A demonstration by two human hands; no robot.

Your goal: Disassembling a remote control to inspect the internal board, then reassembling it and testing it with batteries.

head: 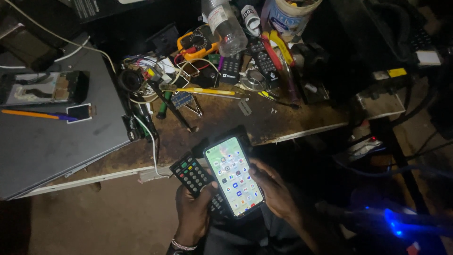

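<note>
we are holding a phone (234, 176) with a bright lit screen full of little coloured squares. our left grip (194, 210) is curling around a black remote (192, 174) with small coloured buttons, and its thumb is pressing on the lower left edge of the phone, so it is pinching both together. the remote is lying under the phone and sticking out to the left of it. our right grip (272, 188) is closing on the right edge of the phone, with the fingers bending around the side. there is a bead band on the left wrist.

just above both grips is the messy brown tabletop (222, 120). far above the grips, two more remotes (262, 59) are lying next to a clear plastic bottle (226, 26) and an orange and black meter (196, 43). a screwdriver with a yellow handle (210, 91) is lying between them and us. up and to the left of the left grip, a flat grey box (42, 141) is carrying an orange pen (35, 114) and a small screen part (79, 112).
</note>
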